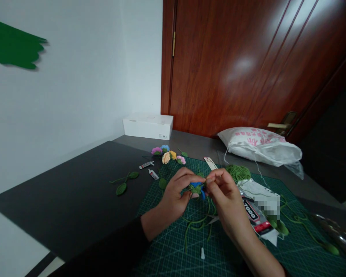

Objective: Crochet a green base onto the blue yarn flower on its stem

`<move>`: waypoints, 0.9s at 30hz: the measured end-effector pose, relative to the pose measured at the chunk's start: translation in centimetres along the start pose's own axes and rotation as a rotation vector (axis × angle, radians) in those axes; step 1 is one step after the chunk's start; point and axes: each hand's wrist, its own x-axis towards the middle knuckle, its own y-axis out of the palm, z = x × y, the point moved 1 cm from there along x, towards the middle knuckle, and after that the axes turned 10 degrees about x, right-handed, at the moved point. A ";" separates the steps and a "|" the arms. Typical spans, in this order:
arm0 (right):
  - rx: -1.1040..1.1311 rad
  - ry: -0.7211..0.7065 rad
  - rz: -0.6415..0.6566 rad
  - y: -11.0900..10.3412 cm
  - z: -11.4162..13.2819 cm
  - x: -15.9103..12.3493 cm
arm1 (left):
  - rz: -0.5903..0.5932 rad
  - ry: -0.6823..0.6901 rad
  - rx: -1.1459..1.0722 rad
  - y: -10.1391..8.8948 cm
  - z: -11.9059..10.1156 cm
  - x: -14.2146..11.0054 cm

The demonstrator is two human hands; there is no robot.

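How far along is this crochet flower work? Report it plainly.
Done, it seems: several crocheted flowers lie grouped beyond the hands. In hand: the left hand and right hand pinch a small blue-and-green crocheted flower, with green stems trailing below. Apparently left: a crocheted leaf sprig lies apart on the black board, and a bundle of green yarn sits to the side.

A crocheted flower (196, 187) is mostly hidden between the left hand (174, 194) and the right hand (226, 198). A 7000 glue packet (255, 215) is partly covered by the right hand, a paper label (266, 201) is pixelated, and a shiny object (334, 234) is cut off by the picture's right edge.
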 end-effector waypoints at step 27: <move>-0.014 0.012 0.126 -0.3 0.5 0.4 | -0.035 -0.142 -0.254 -0.2 1.1 0.3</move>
